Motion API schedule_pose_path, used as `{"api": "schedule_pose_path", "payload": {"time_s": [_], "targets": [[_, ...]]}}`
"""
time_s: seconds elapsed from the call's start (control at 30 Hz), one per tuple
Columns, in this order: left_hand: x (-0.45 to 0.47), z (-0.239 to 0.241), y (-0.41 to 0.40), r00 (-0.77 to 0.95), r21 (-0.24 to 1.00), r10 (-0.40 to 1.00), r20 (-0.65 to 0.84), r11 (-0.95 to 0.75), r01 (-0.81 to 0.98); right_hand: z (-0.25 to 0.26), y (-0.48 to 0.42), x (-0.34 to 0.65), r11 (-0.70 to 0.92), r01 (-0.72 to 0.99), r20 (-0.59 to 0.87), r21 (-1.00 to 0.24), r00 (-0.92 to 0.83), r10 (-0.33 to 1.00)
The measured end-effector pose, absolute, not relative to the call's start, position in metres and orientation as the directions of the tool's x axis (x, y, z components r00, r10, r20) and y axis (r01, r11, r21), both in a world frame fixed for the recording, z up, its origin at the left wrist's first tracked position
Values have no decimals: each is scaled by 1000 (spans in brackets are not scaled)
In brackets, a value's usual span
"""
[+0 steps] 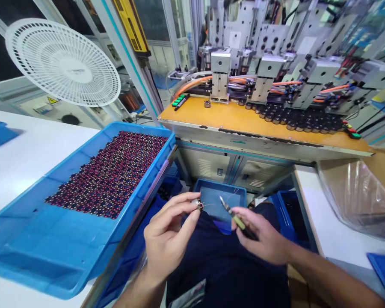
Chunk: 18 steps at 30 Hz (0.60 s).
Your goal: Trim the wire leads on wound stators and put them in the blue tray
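Between the thumb and fingers of my left hand (171, 229) is a small round motor part (198, 203), with thin wire ends sticking out to the right. My right hand (259, 233) is closed around pliers (239, 220) with dark and yellow-green handles. Their metal jaws point up and left, a short gap away from the wires. A thin loose strand shows near the jaw tip. Both hands are above my lap, in front of a blue bin (208, 188) lower down.
A large blue tray (67, 239) at left holds many small dark parts with red and pale dots. Ahead, an orange-topped bench (218, 117) carries machine fixtures and rows of dark round parts (295, 117). A white fan (67, 64) stands back left; plastic-wrapped cardboard (356, 196) sits right.
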State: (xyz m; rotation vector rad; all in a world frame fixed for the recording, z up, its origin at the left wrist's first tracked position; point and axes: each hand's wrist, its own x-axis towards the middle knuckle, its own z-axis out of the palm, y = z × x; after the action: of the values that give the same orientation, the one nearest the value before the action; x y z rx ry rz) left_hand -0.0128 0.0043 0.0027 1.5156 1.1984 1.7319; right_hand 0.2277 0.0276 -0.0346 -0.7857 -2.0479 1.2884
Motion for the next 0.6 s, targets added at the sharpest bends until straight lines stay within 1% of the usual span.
{"api": "schedule_pose_path", "payload": {"time_s": [0.07,0.13,0.17,0.4,0.6], "targets": [[-9,3,6,-208,873,849,486,-463,151,-34,6,223,262,26,173,-965,-686,707],[-6,3,7,-193,868,847,495,-472,155,-29,-2,220,248,-69,226,-966,-691,687],[-5,4,7,-185,864,845,501,-477,160,-27,-3,220,256,-89,245,-962,-689,682],[-4,4,3,-164,855,843,512,-483,190,-20,3,215,310,-15,234,-950,-694,681],[-8,2,-2,-153,853,845,512,-479,210,-10,6,206,267,-49,227,-962,-685,692]]}}
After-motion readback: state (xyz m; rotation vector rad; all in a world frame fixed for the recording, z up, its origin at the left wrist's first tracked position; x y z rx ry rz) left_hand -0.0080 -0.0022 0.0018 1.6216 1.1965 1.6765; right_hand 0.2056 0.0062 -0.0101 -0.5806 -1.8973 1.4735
